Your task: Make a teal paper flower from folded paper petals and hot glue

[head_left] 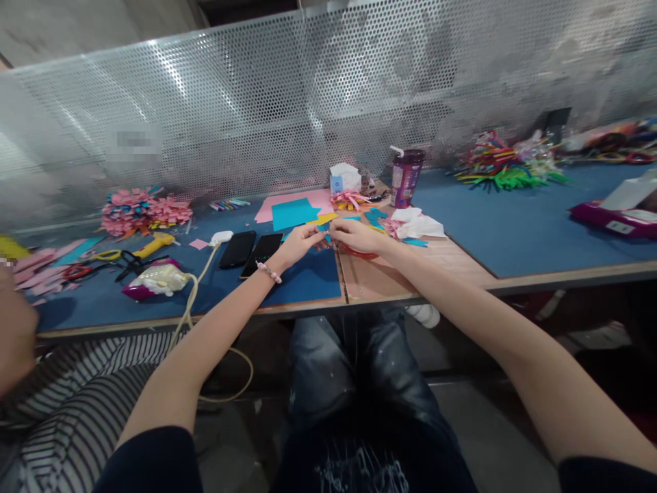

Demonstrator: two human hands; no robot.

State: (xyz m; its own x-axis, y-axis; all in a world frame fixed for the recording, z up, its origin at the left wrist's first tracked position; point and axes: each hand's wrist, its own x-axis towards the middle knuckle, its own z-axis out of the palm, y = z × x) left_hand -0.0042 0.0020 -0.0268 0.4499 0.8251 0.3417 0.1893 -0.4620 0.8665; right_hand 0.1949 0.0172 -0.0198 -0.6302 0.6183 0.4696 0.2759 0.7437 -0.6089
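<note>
Both hands meet over the table's seam. My left hand [302,244], below a beaded bracelet, has its fingers pinched on a small blue paper piece [321,239]. From the other side my right hand [356,235] reaches the same piece with bent, closed fingertips; what they grip is too small to make out. Under my right hand lies something red and round [359,253], partly covered. Just beyond are blue [291,213] and pink sheets [265,209], yellow paper and blue cut scraps [376,216].
Two black phones [237,249] and a white charger [222,237] with a cable lie at left, near a glue gun [155,244] and pink paper bundles [128,213]. A purple cup [407,179] stands behind crumpled tissue [418,224]. Another person's arm is at far left.
</note>
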